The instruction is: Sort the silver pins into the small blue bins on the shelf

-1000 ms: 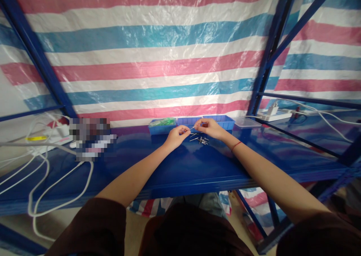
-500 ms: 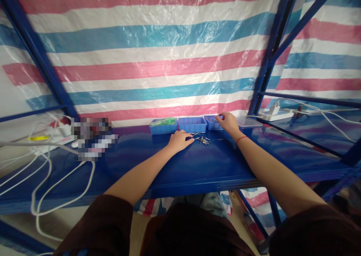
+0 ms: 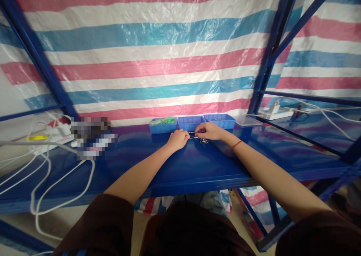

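Note:
My left hand (image 3: 179, 139) rests on the blue tabletop, its fingers curled together around a slim silvery rod-like piece (image 3: 193, 137) that sticks out to the right. Close by on the right, my right hand (image 3: 209, 131) is closed in a pinch, fingertips pointing left by a second slim piece. Whatever lies between those fingertips is too small to make out. Below the right hand lies a small heap of thin metal pieces (image 3: 204, 140), partly covered by it. Just behind both hands stands the middle blue bin (image 3: 191, 122).
The left blue bin (image 3: 163, 128) holds green bagged items; the right blue bin (image 3: 222, 121) has a few small pieces inside. A clear plastic box (image 3: 248, 121) sits beside it. White cables (image 3: 91, 177) and a blurred-out object lie left; a power strip (image 3: 278, 115) stands right.
My right hand has come out of the right bin and moved left and down, beside my left hand above the metal pieces. The left hand's fingers have curled in more.

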{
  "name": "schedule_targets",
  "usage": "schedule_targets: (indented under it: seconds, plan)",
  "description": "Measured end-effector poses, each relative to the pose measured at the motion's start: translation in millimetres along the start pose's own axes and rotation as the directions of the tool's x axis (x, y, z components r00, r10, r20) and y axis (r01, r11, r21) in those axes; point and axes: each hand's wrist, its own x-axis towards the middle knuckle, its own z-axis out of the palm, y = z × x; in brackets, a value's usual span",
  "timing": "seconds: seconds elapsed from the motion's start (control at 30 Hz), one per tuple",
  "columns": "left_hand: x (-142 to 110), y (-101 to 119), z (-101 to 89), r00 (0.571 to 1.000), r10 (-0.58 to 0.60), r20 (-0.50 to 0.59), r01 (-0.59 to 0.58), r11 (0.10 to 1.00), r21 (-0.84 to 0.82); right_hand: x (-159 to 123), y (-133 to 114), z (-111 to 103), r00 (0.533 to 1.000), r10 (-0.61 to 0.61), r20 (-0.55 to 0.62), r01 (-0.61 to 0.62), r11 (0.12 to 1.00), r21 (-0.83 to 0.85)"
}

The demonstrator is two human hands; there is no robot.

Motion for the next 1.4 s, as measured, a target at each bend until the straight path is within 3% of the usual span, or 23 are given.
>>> schedule_targets:
  seconds: [0.17, 0.3, 0.5, 0.57, 0.67, 0.8, 0.87, 0.93, 1.03, 1.13, 1.4]
  plan:
    - [-1, -6, 0.4, 0.999, 0.042, 0.004, -0.042, 0.999, -0.011, 3, -12, 16, 0.991, -0.112, 0.078, 0.126, 0.972, -0.199]
    - [0, -11, 1.5, 0.997, 0.074, -0.004, -0.074, 0.996, -0.054, 4, -25, 20, 0.992, -0.092, 0.086, 0.119, 0.902, -0.414]
    - [1, -16, 2.6, 0.998, 0.062, -0.02, -0.064, 0.986, -0.155, 19, -50, 22, 0.973, 0.019, 0.231, 0.139, 0.751, -0.646]
    - [2, -16, 1.9, 0.999, 0.037, -0.026, -0.042, 0.978, -0.206, 23, -55, 23, 0.972, 0.028, 0.234, 0.14, 0.729, -0.67]
    - [2, -16, 0.6, 0.998, 0.012, -0.067, -0.032, 0.95, -0.312, 22, -55, 25, 0.991, -0.039, 0.129, 0.115, 0.746, -0.656]
    - [2, -13, -1.3, 0.988, -0.027, -0.151, -0.045, 0.889, -0.455, 18, -51, 27, 0.986, -0.066, -0.153, -0.013, 0.886, -0.463]
    - [2, -12, -2.4, 0.984, -0.018, -0.176, -0.076, 0.857, -0.51, 18, -49, 28, 0.955, -0.038, -0.295, -0.032, 0.973, -0.229]
    - [2, -9, -3.4, 0.98, -0.001, -0.197, -0.111, 0.825, -0.554, 19, -48, 30, 0.92, 0.005, -0.391, 0.0, 1.0, 0.013]
    - [2, -7, -4.5, 0.971, -0.013, -0.239, -0.141, 0.777, -0.614, 22, -46, 33, 0.892, 0.072, -0.447, 0.049, 0.966, 0.253]
    - [2, -6, -5.4, 0.962, -0.041, -0.271, -0.149, 0.752, -0.642, 22, -45, 34, 0.878, 0.117, -0.465, 0.08, 0.921, 0.382]
    - [2, -4, -6.0, 0.964, -0.048, -0.261, -0.139, 0.746, -0.651, 22, -43, 34, 0.862, 0.146, -0.486, 0.107, 0.884, 0.455]
